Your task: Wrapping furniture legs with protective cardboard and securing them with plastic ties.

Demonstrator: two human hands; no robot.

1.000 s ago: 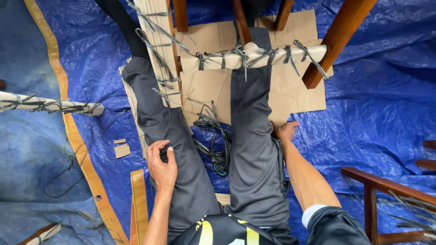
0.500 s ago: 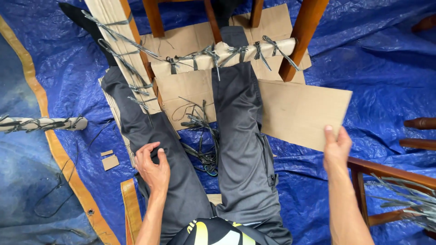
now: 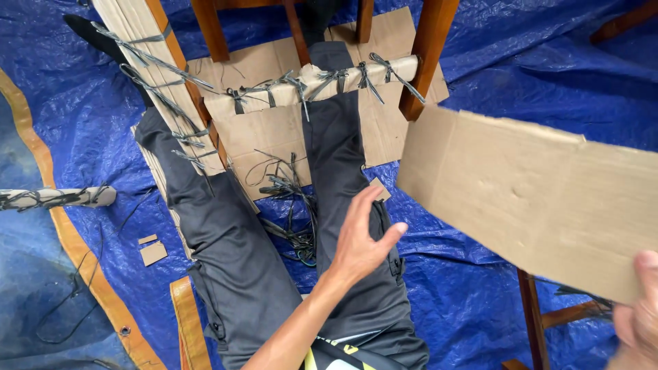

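At the lower right corner of the frame, your right hand (image 3: 637,318) is gripping the edge of a cardboard sheet (image 3: 534,195), lifting it across the right side above the blue tarp (image 3: 521,62); your left hand (image 3: 360,240) is hovering open-fingered at centre, over your grey trouser leg (image 3: 339,161)

Under you lies a crinkled blue tarp (image 3: 548,62) with an orange hem (image 3: 65,240). Your legs in grey trousers (image 3: 233,253) stretch across it, under a wooden chair frame (image 3: 428,48) whose rail (image 3: 308,82) is wrapped in cardboard and tied with dark straps. Loose straps (image 3: 291,205) lie in a tangle between your legs. Small cardboard scraps (image 3: 152,251) sit to your left.
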